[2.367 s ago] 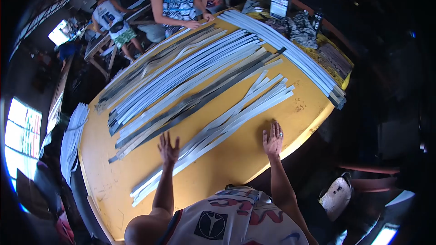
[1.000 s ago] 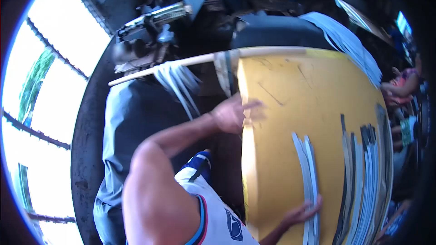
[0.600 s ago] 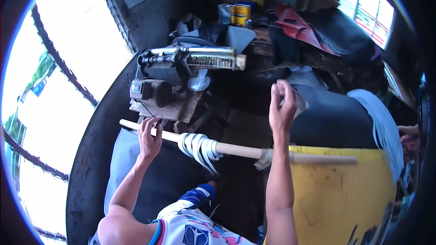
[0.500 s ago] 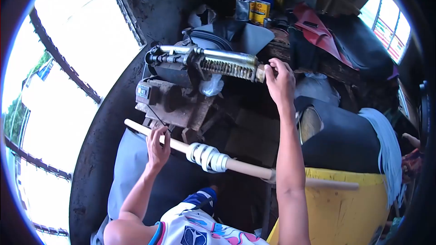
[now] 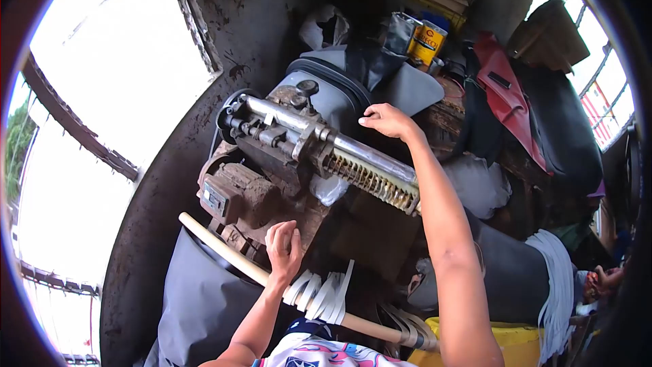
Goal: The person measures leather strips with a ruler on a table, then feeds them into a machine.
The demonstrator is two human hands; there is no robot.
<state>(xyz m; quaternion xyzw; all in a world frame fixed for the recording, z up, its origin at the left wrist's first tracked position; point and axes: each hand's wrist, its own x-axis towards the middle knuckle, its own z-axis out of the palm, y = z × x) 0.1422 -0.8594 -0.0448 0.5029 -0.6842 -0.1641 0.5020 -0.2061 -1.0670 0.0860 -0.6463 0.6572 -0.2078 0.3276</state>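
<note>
My right hand point(image 5: 390, 122) hovers above the polished shaft of a metal machine point(image 5: 370, 153), its fingers loosely bent and apart, holding nothing visible. A row of ring-like discs point(image 5: 370, 182) runs below that shaft. In front of the dusty motor point(image 5: 238, 191), my left hand point(image 5: 284, 248) is curled closed; no object shows in it. Under the left forearm passes a pale pole point(image 5: 227, 248), slanting down to the right. White strips point(image 5: 326, 297) are wound round its middle, one end sticking up. More strip loops point(image 5: 411, 329) hang farther right on the pole.
Grey sheet material point(image 5: 197, 299) stands at lower left. To the right lie a dark roll point(image 5: 509, 258), a bundle of white strips point(image 5: 553, 285) and a yellow surface point(image 5: 523, 340). Behind are a yellow can point(image 5: 426, 42) and red sheet point(image 5: 502, 95). Another person's hand point(image 5: 606, 277) shows at far right.
My right hand has left the end of the machine's shaft and moved left above it. The left hand has come off the pole toward the motor. The view has tilted and moved closer to the machine.
</note>
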